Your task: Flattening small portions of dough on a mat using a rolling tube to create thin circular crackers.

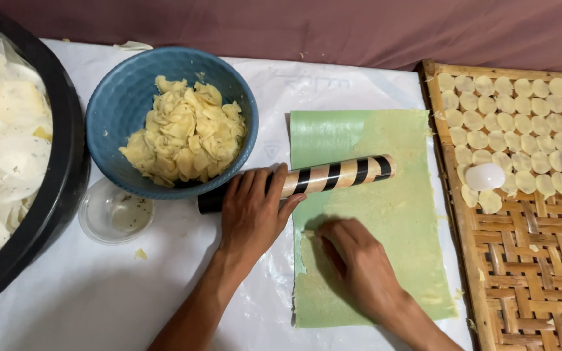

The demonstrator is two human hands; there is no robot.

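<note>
1. The left hand lies mid-frame with its fingers spread flat over the striped rolling pin, pressing rather than gripping.
2. The right hand, lower centre, rests on the green dough sheet; its fingers are curled down at the torn left edge, and I cannot tell whether they pinch it.
3. Risk, as I judge it: the thin, soft sheet could tear further if the pin rolls over that ragged edge.
4. The blue bowl, upper left, holds crumpled yellow dough scraps; the woven bamboo tray at right carries pale round discs.
</note>
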